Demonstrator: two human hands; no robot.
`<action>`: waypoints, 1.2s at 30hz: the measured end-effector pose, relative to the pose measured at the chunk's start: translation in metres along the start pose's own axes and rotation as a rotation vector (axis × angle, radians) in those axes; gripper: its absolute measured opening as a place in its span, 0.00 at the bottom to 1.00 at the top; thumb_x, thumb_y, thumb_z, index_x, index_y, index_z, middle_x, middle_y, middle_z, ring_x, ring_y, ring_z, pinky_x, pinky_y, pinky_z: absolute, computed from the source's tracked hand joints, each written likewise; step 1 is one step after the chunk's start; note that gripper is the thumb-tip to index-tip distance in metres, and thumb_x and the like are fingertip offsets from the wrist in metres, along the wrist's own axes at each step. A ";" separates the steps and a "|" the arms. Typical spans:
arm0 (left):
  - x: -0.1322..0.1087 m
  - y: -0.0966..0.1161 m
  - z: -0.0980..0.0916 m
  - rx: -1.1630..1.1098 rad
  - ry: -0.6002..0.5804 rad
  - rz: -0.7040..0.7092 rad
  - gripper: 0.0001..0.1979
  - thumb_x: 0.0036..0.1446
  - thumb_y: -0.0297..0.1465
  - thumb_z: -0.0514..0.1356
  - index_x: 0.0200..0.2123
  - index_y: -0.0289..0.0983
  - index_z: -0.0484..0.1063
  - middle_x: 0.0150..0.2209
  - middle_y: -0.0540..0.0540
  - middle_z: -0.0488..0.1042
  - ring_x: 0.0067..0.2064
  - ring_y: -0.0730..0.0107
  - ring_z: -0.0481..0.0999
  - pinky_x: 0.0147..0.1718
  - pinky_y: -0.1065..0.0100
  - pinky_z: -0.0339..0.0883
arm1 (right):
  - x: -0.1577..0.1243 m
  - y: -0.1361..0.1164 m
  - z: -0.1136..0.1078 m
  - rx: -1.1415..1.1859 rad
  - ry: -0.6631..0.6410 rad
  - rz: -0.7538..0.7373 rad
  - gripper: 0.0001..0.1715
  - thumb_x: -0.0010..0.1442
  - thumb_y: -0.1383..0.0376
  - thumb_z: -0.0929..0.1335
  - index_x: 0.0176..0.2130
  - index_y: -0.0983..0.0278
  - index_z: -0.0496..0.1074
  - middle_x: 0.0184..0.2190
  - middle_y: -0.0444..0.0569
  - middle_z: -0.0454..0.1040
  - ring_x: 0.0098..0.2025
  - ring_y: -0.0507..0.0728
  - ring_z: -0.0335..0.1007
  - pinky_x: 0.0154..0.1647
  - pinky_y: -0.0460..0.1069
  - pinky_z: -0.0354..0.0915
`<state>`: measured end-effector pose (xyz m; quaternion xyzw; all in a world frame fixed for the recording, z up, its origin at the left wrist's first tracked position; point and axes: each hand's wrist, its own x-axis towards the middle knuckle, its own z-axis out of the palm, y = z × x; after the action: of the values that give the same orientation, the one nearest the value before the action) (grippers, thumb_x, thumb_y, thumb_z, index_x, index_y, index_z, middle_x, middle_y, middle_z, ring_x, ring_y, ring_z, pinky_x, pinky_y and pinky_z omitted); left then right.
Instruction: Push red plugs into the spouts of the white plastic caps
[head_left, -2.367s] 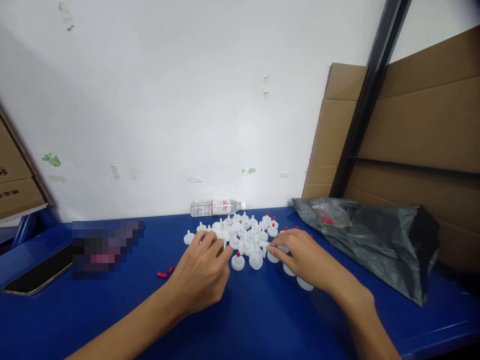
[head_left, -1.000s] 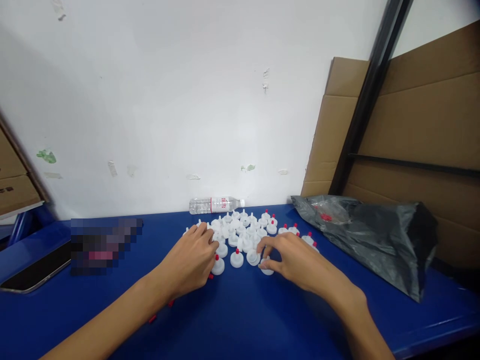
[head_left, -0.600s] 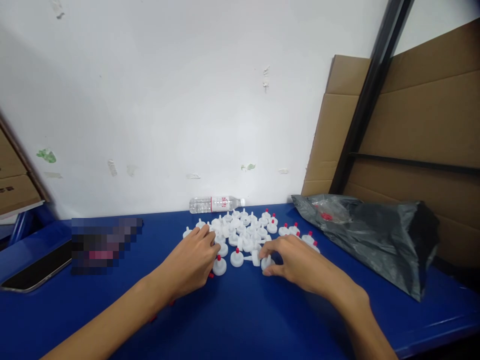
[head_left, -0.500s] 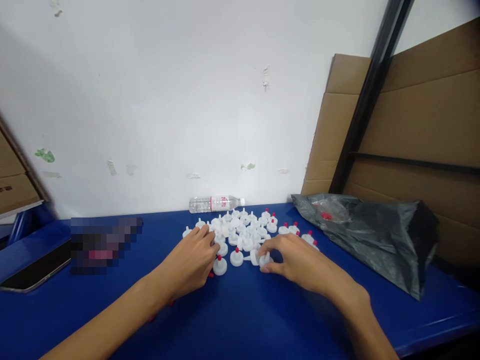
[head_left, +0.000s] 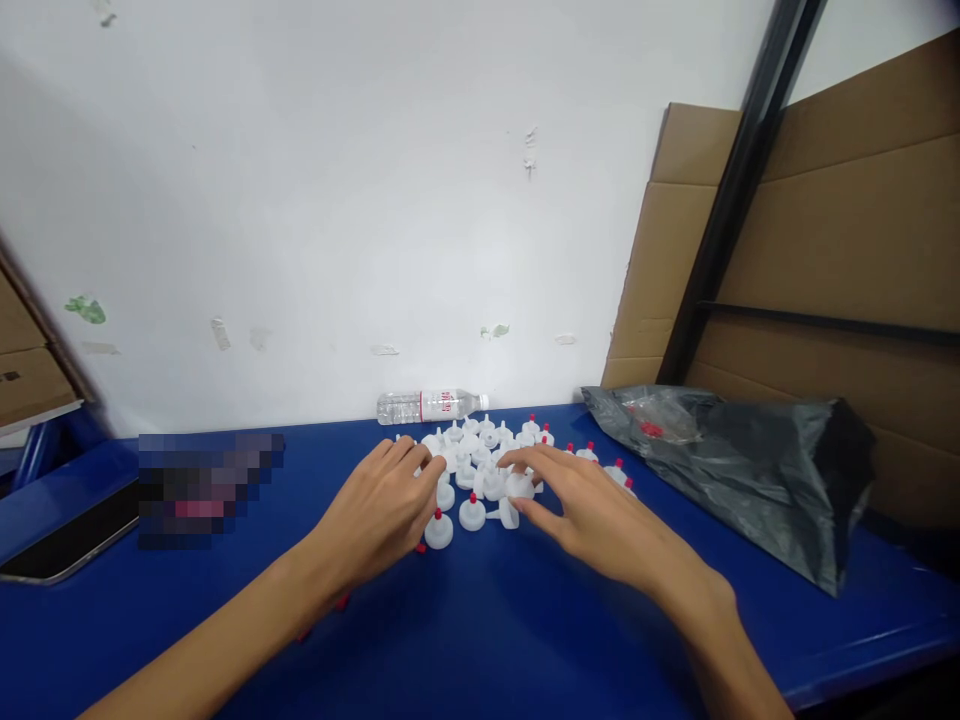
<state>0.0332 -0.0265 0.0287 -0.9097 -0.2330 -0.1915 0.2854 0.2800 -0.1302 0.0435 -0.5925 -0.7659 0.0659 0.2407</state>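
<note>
White caps (head_left: 465,477) are grouped on the blue tabletop (head_left: 487,640); a round base and narrow spout are shown where the shape can be made out. From left to right along the near side: two red-tipped caps (head_left: 439,531) standing upright; then a tilted cap (head_left: 508,514), its spout directed left. More red tips are seen farther right.

The left hand (head_left: 384,500) is held at the left side of the group, fingers bent; whether anything is gripped cannot be told. The hands are apart, with white caps between and beyond them. At the right hand (head_left: 596,500), thumb and fingers are parted, a single cap (head_left: 519,485) lying in the gap; contact could not be determined.

Surroundings: a phone (head_left: 75,535) is set well apart at far left. The group is bordered behind by a clear bottle (head_left: 431,406) laid near the wall (head_left: 315,200). Blue surface is visible between the forearms. The right side is limited by a dark plastic bag (head_left: 787,465); the table edge is seen at lower right.
</note>
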 end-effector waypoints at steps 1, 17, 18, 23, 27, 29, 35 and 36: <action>0.000 0.001 -0.001 -0.008 0.031 0.007 0.05 0.64 0.23 0.56 0.37 0.35 0.71 0.37 0.41 0.74 0.37 0.57 0.70 0.34 0.58 0.64 | 0.000 -0.001 0.001 -0.002 0.008 -0.015 0.23 0.71 0.61 0.65 0.63 0.50 0.65 0.61 0.45 0.71 0.59 0.60 0.71 0.60 0.58 0.65; -0.002 0.018 -0.001 -0.151 0.412 0.285 0.13 0.67 0.17 0.52 0.50 0.29 0.72 0.36 0.42 0.77 0.33 0.63 0.75 0.30 0.62 0.69 | 0.001 -0.022 0.018 -0.060 0.116 -0.253 0.31 0.67 0.69 0.69 0.65 0.55 0.61 0.55 0.50 0.76 0.58 0.61 0.71 0.57 0.59 0.70; -0.003 0.018 -0.001 -0.141 0.418 0.278 0.13 0.67 0.17 0.51 0.50 0.29 0.72 0.36 0.42 0.77 0.33 0.63 0.75 0.29 0.62 0.69 | 0.001 -0.021 0.018 -0.054 0.125 -0.262 0.30 0.67 0.68 0.69 0.65 0.54 0.61 0.55 0.49 0.76 0.57 0.61 0.71 0.58 0.58 0.69; -0.002 0.014 -0.003 -0.104 0.430 0.236 0.16 0.67 0.16 0.49 0.50 0.30 0.72 0.38 0.40 0.78 0.35 0.61 0.78 0.30 0.62 0.72 | 0.004 -0.018 0.016 -0.039 0.149 -0.268 0.26 0.71 0.64 0.66 0.65 0.53 0.60 0.53 0.47 0.76 0.55 0.58 0.70 0.59 0.57 0.67; -0.001 0.011 -0.003 -0.112 0.439 0.196 0.15 0.68 0.17 0.49 0.50 0.31 0.72 0.39 0.40 0.79 0.34 0.61 0.78 0.30 0.62 0.72 | 0.005 -0.018 0.014 -0.037 0.167 -0.285 0.24 0.72 0.64 0.65 0.64 0.53 0.60 0.51 0.46 0.76 0.53 0.57 0.70 0.57 0.56 0.67; -0.002 0.010 -0.002 -0.118 0.452 0.190 0.15 0.68 0.17 0.49 0.50 0.31 0.72 0.40 0.40 0.79 0.35 0.61 0.78 0.31 0.63 0.72 | 0.006 -0.018 0.013 -0.039 0.166 -0.286 0.24 0.72 0.63 0.65 0.65 0.54 0.60 0.50 0.46 0.76 0.53 0.57 0.69 0.56 0.56 0.67; -0.004 0.010 0.000 -0.149 0.438 0.190 0.15 0.69 0.17 0.49 0.51 0.31 0.71 0.40 0.41 0.79 0.36 0.63 0.79 0.32 0.65 0.71 | 0.004 -0.020 0.013 0.006 0.158 -0.266 0.24 0.73 0.62 0.64 0.65 0.53 0.61 0.55 0.49 0.75 0.59 0.58 0.68 0.59 0.56 0.67; -0.004 0.010 0.001 -0.157 0.437 0.193 0.15 0.69 0.17 0.49 0.52 0.31 0.71 0.40 0.41 0.79 0.36 0.63 0.79 0.32 0.65 0.70 | 0.004 -0.020 0.014 0.022 0.154 -0.263 0.24 0.73 0.63 0.64 0.66 0.53 0.61 0.56 0.48 0.75 0.60 0.58 0.68 0.60 0.56 0.67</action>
<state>0.0352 -0.0344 0.0221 -0.8842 -0.0622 -0.3728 0.2746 0.2552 -0.1301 0.0403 -0.4878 -0.8153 -0.0035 0.3118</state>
